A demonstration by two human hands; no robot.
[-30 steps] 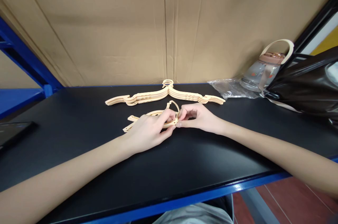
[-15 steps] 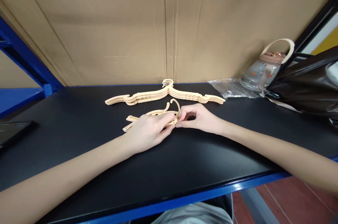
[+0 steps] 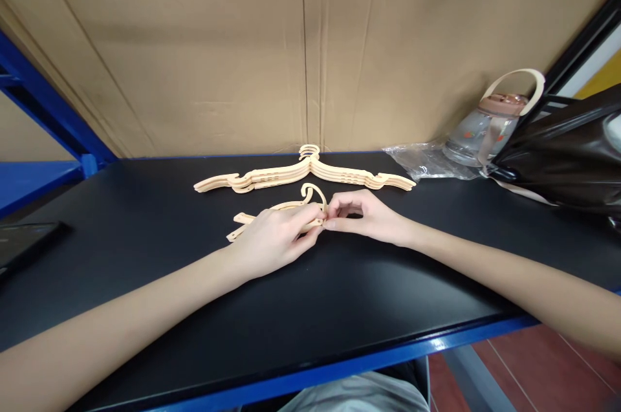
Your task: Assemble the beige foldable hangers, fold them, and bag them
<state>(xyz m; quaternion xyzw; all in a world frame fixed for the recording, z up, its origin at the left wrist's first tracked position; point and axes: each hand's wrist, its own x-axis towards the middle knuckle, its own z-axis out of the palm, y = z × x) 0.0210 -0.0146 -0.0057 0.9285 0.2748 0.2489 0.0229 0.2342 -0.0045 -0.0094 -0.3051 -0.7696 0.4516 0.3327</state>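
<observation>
- nearest, the left hand (image 3: 279, 237) grips a folded cream hanger (image 3: 290, 205) against the black table (image 3: 315, 315), likely to steady it.
- the right hand (image 3: 365, 218) has thumb and fingertips closed at the hanger's hook end, perhaps bracing it; exact contact is hidden.
- beyond, spread hangers (image 3: 284, 174) lie stacked, hooks together, probably for tidiness.
- far right, a bottle (image 3: 478, 134) sits by clear plastic (image 3: 429, 162), seemingly out of the way.

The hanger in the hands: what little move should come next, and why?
Maybe a gentle press by the right hand near the base of the hook, because its fingertips pinch there while the left hand holds the hanger.
</observation>
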